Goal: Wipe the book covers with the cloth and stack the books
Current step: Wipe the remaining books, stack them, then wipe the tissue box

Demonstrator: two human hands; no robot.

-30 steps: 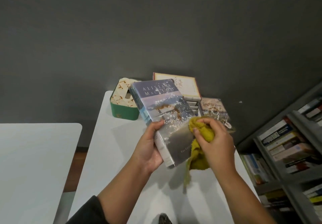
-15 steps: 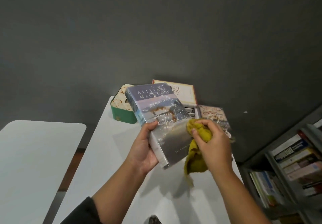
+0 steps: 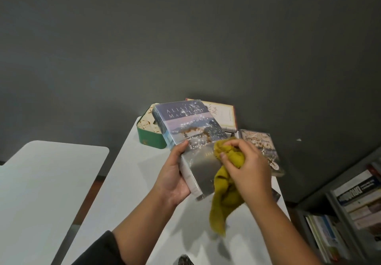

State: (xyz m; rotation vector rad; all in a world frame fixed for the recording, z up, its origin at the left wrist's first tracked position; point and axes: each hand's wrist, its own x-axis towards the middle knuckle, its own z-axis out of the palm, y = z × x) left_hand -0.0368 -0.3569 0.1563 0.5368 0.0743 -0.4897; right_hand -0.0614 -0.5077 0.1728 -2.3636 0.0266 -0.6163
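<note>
- Since the earlier frame: right hand and cloth have slid a little lower on the cover; book held the same way.
- Left hand grips the book by its spine edge, thumb on the front cover, fingers curled under; book is tilted, lifted above the worktop.
- Right hand's fingers are bunched round the yellow cloth, pressing it on the lower right of the cover; the loose tail hangs down past the book's bottom corner.
- Behind: cream book tops a stack at the far end of the worktop; another book lies flat just right of it, partly hidden by the right hand.
- Green tin sits at the far left corner, just behind the held book.
- Second white worktop to the left; bookshelf lower right.
</note>
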